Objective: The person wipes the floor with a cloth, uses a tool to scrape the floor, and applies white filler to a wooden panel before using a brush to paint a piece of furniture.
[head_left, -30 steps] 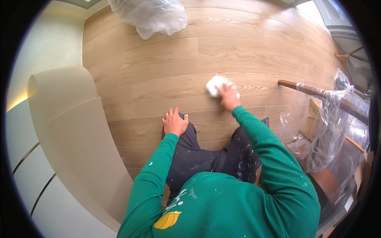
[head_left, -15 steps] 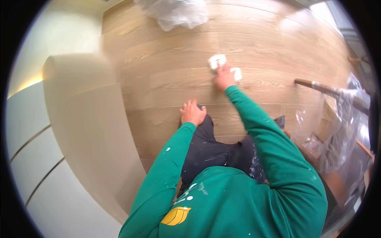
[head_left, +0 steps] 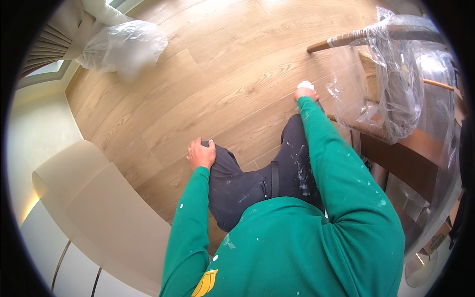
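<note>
Right hand [head_left: 303,94] grips crumpled white cloth [head_left: 307,85], apparently wiping; next needs flat pressure. Empty left hand [head_left: 201,154] spreads over dark-trousered knee [head_left: 222,158].

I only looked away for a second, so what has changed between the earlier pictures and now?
The right hand has moved rightward across the light-brown plank floor, carrying the crumpled white cloth closer to the brown wooden furniture leg partly wrapped in clear plastic. The view has also turned. Nothing was visibly taken up or let go; the left hand stays on the left knee in dark trousers.
</note>
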Tool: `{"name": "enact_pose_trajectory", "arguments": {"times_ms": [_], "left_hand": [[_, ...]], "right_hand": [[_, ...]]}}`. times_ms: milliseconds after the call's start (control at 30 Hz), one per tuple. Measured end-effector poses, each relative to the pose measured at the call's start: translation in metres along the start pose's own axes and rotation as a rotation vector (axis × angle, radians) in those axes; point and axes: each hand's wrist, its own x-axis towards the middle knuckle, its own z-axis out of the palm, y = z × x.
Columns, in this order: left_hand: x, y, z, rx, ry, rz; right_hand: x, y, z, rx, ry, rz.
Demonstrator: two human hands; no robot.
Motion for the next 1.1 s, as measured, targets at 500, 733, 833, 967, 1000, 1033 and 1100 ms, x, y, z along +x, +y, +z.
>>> {"name": "enact_pose_trajectory", "arguments": {"times_ms": [500,733,833,967,1000,1033,1100], "left_hand": [[0.0,0.011,-0.005,0.045,-0.011,0.014],[0.002,0.015,-0.003,0.066,-0.017,-0.01],[-0.001,0.021,-0.006,0.086,-0.023,-0.008],[0.001,0.016,-0.004,0.076,-0.023,0.001],[0.002,0.016,-0.003,0.073,-0.017,0.001],[0.002,0.017,-0.003,0.071,-0.012,0.0],[0.001,0.014,-0.003,0.072,-0.014,-0.003]], "right_hand": [[-0.056,-0.048,0.04,-0.025,0.177,-0.229],[-0.128,-0.108,0.043,-0.055,0.1,-0.4],[-0.185,-0.132,0.064,-0.013,0.229,-0.59],[-0.118,-0.105,0.035,0.007,0.108,-0.327],[-0.099,-0.096,0.025,0.034,0.148,-0.226],[-0.103,-0.098,0.024,0.015,0.127,-0.258],[-0.12,-0.104,0.024,-0.026,0.084,-0.325]]}}
